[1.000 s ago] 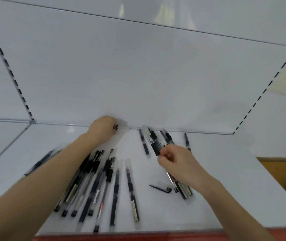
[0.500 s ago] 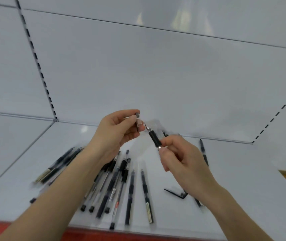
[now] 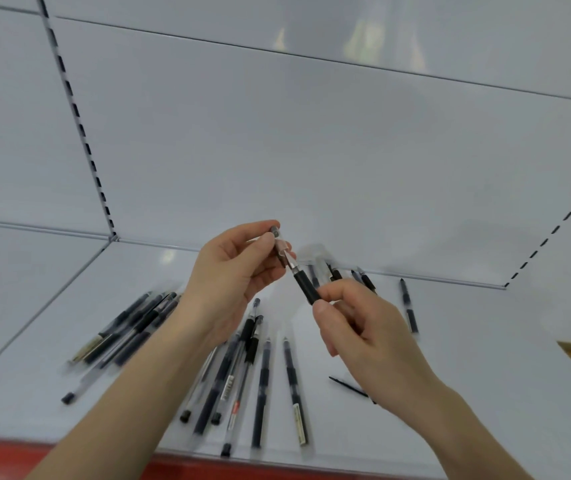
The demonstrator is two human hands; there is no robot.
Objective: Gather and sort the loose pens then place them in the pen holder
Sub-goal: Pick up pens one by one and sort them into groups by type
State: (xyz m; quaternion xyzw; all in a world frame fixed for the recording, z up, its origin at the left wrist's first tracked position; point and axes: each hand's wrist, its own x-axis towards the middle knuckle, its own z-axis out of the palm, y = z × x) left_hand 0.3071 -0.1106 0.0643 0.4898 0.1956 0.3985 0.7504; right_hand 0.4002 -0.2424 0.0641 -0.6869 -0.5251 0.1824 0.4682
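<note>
Lifts clear of shelf (image 3: 467, 358) since a second ago; pinches cap (image 3: 274, 233) with left hand (image 3: 232, 271), grips pen (image 3: 306, 287) with right hand (image 3: 363, 327), above loose pens (image 3: 264, 375).

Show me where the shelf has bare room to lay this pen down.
Widest bare patch: right of the lone pen, out to the shelf edge. Another lies in the rear left corner, between the left pen cluster and the back wall. Crowded: the middle fan of pens and the rear pile.
</note>
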